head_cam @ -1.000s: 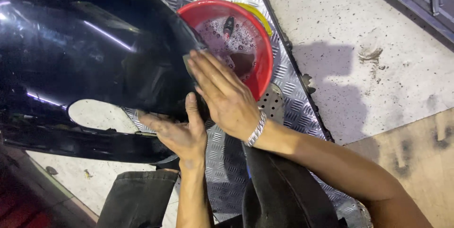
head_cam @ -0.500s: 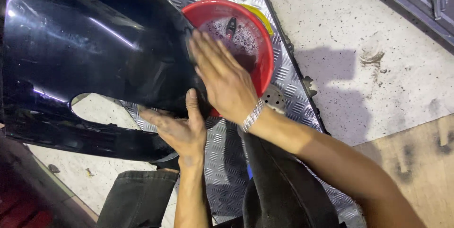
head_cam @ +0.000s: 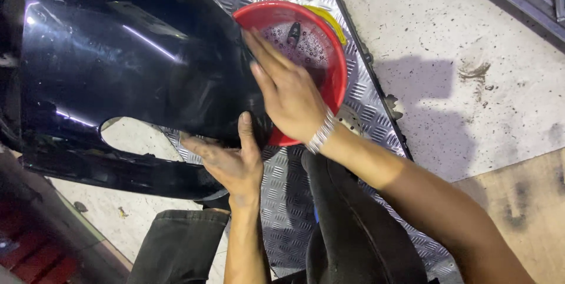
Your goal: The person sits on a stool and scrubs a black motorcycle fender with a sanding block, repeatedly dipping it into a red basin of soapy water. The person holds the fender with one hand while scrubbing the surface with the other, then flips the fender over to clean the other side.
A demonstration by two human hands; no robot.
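Note:
A glossy black vehicle body panel (head_cam: 118, 54) fills the left of the head view, resting over a metal tread plate (head_cam: 282, 201). My right hand (head_cam: 288, 92), with a metal bracelet (head_cam: 321, 134) on the wrist, lies flat with fingers extended on the panel's right edge, in front of a red basin (head_cam: 323, 54). Whether anything is under its palm is hidden. My left hand (head_cam: 232, 163) is just below it, palm up, holding the panel's lower edge with the thumb pressed against it.
The red basin holds water drops and a small dark object (head_cam: 294, 32); a yellow item (head_cam: 332, 19) shows behind its rim. Stained concrete floor (head_cam: 459, 54) lies to the right, a wooden board (head_cam: 529, 201) at lower right. My trouser leg (head_cam: 176, 243) and a dark seat-like shape (head_cam: 353, 231) are below.
My right hand has slid away from me along the panel's edge, farther across the red basin. My left hand has stayed at the lower edge.

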